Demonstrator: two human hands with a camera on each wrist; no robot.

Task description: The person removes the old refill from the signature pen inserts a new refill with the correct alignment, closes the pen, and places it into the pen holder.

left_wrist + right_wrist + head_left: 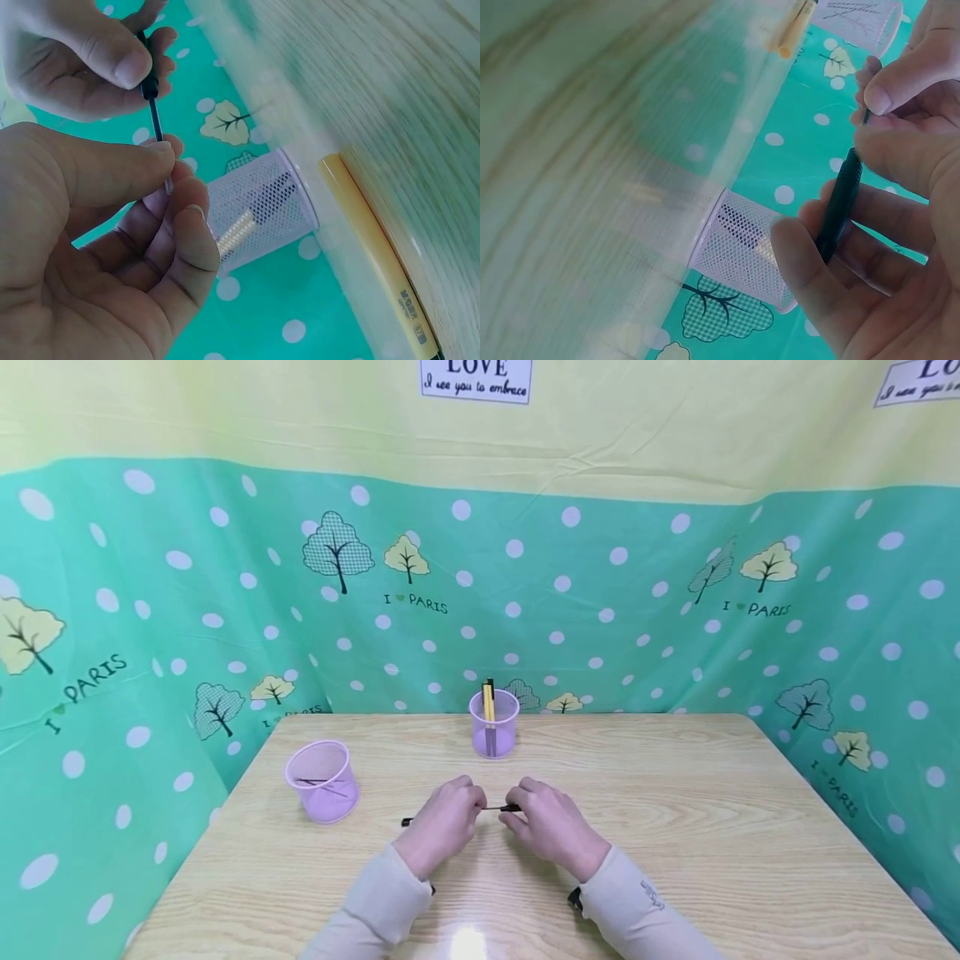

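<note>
Over the middle of the table, my left hand (447,821) pinches a thin pen refill (155,118) between thumb and fingertips. My right hand (553,825) grips the black pen section (841,201) that the refill's other end enters. Refill and section run in one line between the two hands. The refill's far tip is mostly hidden by my left fingers. Below my left hand, a yellow pen barrel (375,259) with a black end lies on the table; in the head view the hand covers most of it.
A lilac mesh pen cup (324,783) at the left holds several thin dark sticks. Another lilac mesh cup (494,727), at the table's back edge, holds yellow pens (489,703) with black tops. Behind the wooden table (675,793) hangs a green dotted curtain (600,652).
</note>
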